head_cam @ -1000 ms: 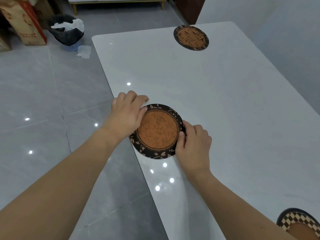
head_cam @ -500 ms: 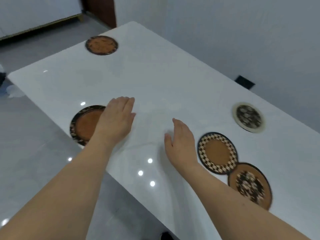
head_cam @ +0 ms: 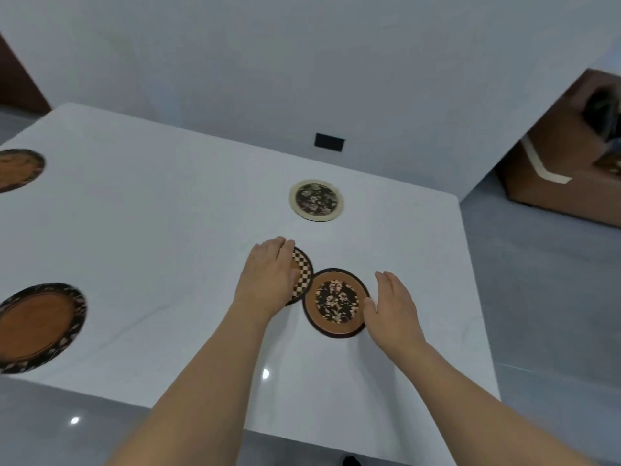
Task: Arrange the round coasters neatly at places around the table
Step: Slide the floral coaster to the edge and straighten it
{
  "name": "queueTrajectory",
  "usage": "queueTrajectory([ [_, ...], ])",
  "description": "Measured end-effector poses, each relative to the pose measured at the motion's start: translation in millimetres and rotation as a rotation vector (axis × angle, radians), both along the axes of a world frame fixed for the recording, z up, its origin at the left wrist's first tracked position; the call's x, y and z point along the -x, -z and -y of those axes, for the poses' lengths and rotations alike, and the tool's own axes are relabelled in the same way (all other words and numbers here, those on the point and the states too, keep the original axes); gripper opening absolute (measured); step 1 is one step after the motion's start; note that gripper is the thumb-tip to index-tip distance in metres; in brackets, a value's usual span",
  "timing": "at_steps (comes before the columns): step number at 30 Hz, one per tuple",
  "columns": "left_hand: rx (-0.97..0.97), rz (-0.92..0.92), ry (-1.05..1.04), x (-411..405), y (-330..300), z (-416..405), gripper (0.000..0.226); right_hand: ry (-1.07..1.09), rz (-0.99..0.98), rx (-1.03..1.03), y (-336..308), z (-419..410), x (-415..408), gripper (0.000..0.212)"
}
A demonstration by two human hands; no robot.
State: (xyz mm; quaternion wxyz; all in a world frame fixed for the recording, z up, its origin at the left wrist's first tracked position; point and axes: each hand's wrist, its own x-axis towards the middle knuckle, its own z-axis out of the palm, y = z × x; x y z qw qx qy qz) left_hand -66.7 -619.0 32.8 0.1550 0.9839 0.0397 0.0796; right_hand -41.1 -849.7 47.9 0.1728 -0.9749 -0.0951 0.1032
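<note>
White surface (head_cam: 168,230) is carrying two brown coasters (head_cam: 37,326) spaced along its left. Left hand (head_cam: 268,280) is lying flat on the checkered coaster (head_cam: 302,274); right hand (head_cam: 393,309) is sitting open, apparently touching the floral coaster (head_cam: 336,302) — these two look unplaced.

The one camera sits on the person's head and looks forward and down, close over the white table (head_cam: 168,213), with both arms reaching out from the bottom and the grey wall (head_cam: 302,62) behind.
</note>
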Motion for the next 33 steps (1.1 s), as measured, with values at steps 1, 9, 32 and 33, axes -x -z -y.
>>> queueTrajectory([
  [1, 0.018, -0.011, -0.006, -4, 5, 12, 0.053, 0.007, -0.022, 0.000, 3, 9, -3, 0.057],
  [9, 0.028, -0.134, -0.174, -14, 53, 82, 0.044, -0.012, -0.181, -0.112, 34, 49, -29, 0.054],
  [32, 0.174, 0.101, -0.933, -6, 124, 156, 0.009, -0.509, 0.200, -0.150, 134, 32, -112, 0.029],
  [33, 0.180, 0.091, -0.933, -6, 124, 156, 0.006, -0.510, 0.190, -0.161, 134, 32, -112, 0.028],
])
